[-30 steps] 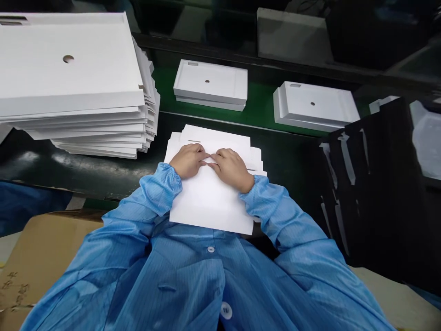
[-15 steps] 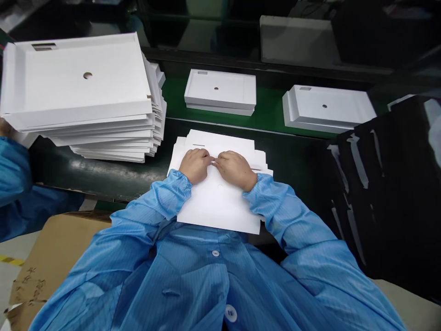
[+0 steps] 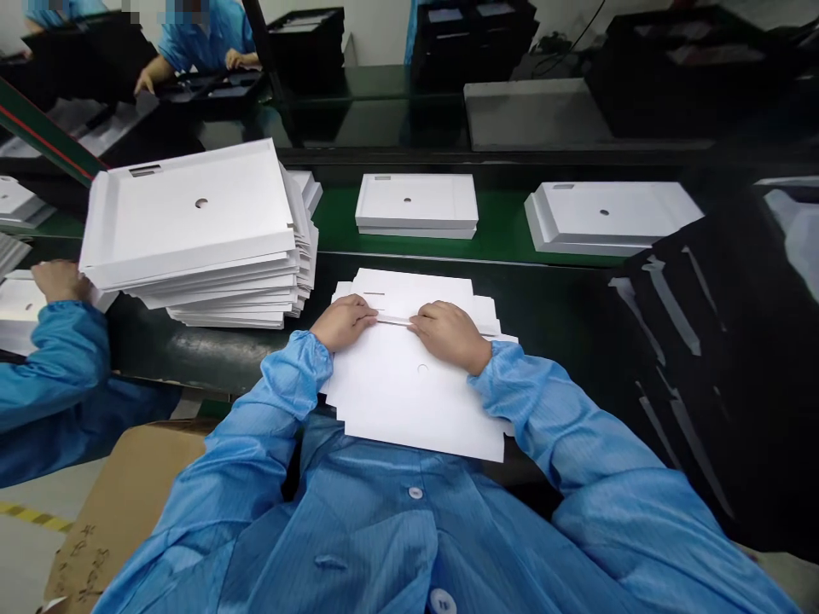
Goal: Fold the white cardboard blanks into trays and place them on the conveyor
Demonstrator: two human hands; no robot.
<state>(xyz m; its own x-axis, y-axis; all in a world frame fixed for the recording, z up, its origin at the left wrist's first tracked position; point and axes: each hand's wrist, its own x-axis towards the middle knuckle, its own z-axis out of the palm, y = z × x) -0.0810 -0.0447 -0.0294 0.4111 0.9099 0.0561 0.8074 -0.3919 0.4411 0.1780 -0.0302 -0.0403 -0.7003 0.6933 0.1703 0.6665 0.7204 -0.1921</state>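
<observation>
A flat white cardboard blank [image 3: 409, 401] with slots, notched edges and a small round cut lies in front of me, its near edge against my blue coat. More white card edges show beneath it at the sides. My left hand [image 3: 345, 322] grips the blank at the left end of a crease near its far side, thumb and fingers together. At the right part of the same crease, my right hand [image 3: 451, 334] pinches the card with curled fingers. Between the hands, the crease stands slightly raised.
At the left rises a tall, uneven stack of white card trays [image 3: 192, 209]. White trays [image 3: 415, 200] and another pair [image 3: 618, 213] sit on the green belt [image 3: 499, 226]. Black trays [image 3: 735, 358] stand at the right. A co-worker's sleeve [image 3: 57, 367] is at far left, above a carton [image 3: 134, 495].
My hands have moved apart along the crease, the left one outward to the left. The view has tipped up, so a co-worker across the line now shows.
</observation>
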